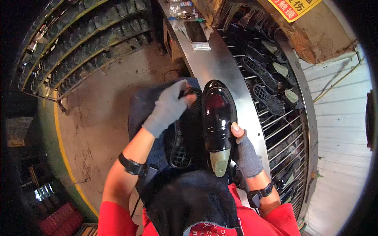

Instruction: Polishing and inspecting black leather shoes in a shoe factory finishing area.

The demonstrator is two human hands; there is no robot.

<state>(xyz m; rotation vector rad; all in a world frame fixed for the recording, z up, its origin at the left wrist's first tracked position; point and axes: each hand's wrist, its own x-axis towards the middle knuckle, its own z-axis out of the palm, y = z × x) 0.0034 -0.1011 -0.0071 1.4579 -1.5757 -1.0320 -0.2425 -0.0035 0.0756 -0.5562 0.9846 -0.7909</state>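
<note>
Centrally, left hand (170, 108) fingers clamped on a black sole (189, 133) beside the glossy shoe (217, 116); right hand (243, 147) grips the shoe. Sole not yet joined.

Black soles (263, 85) are laid on a wire rack (286, 135) right of the hands; a phone (195, 32) lies beyond them.

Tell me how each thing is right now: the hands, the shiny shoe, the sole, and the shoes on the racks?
left hand: gloved, pressing on the black sole
right hand: gloved, gripping the shiny shoe's side
shiny black shoe: held toe away, on a grey last
black sole: beside the shoe, tread showing
soles on wire rack: lying tread up
shoes on curved racks: lined in rows
</note>
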